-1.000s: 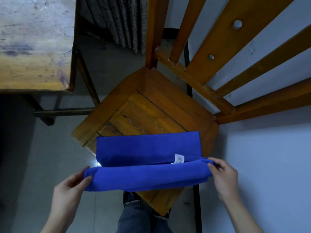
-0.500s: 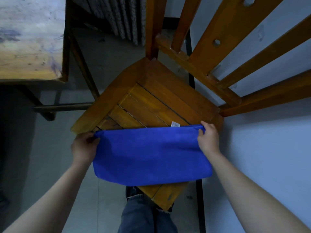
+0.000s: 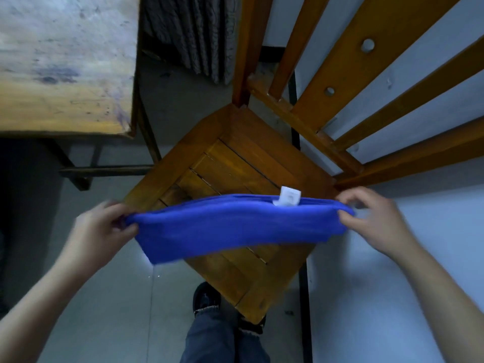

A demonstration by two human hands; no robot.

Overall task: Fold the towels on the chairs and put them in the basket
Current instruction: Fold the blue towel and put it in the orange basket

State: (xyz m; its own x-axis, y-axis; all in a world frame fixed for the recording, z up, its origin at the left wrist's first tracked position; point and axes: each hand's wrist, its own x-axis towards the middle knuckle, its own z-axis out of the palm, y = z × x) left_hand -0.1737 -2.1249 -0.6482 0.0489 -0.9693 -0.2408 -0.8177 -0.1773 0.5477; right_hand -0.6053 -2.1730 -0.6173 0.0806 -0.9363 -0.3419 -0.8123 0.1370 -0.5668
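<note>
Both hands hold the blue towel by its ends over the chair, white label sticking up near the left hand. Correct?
No: in the head view the white label sticks up near the right hand, not the left hand. The rest holds.

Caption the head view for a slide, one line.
Left hand and right hand pinch opposite ends of a folded blue towel held over the wooden chair seat.

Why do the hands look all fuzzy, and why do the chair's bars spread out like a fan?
Head view: the left hand and right hand are smeared by motion blur, and so are the edges of the blue towel. The chair seat looks fairly sharp. Its back slats splay because the wide-angle lens bends them. The light is dim.
</note>
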